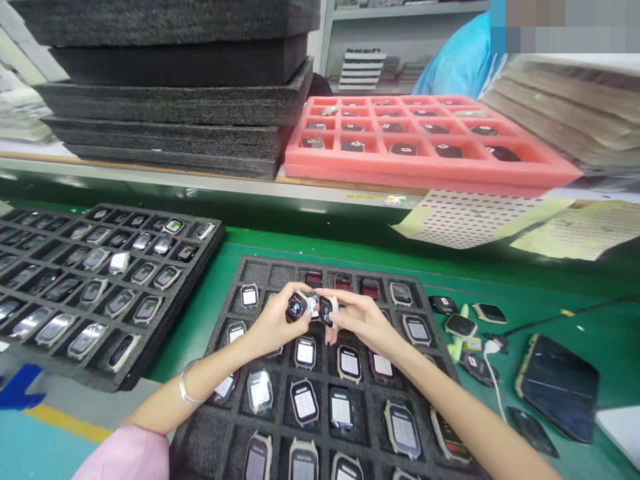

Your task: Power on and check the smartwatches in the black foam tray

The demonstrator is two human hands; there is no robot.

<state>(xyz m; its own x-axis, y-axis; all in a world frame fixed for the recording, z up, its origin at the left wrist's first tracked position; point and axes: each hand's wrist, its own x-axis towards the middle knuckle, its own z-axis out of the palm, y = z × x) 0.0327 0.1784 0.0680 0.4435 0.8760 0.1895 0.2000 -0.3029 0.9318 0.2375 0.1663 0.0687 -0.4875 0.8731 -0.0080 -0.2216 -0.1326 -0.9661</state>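
Two smartwatch bodies are held up close together over a dark foam tray [320, 383]. My left hand [277, 317] is closed around one smartwatch [297, 305], its dark screen lit with a small picture. In my right hand [367, 319] is a second smartwatch [327, 310], tilted, pinched between thumb and fingers. Something clear and shiny shows between the two watches; I cannot make it out. Below my hands, the tray's compartments hold several smartwatches [305, 401], many with bright white screens.
Another foam tray of watches [145, 333] lies left. Black foam trays [175, 107] are stacked on the shelf beside a pink foam tray [425, 175]. At right lie a smartphone [557, 387], a white cable [496, 380] and loose watches [461, 325]. A person's blue sleeve [455, 63] shows behind.
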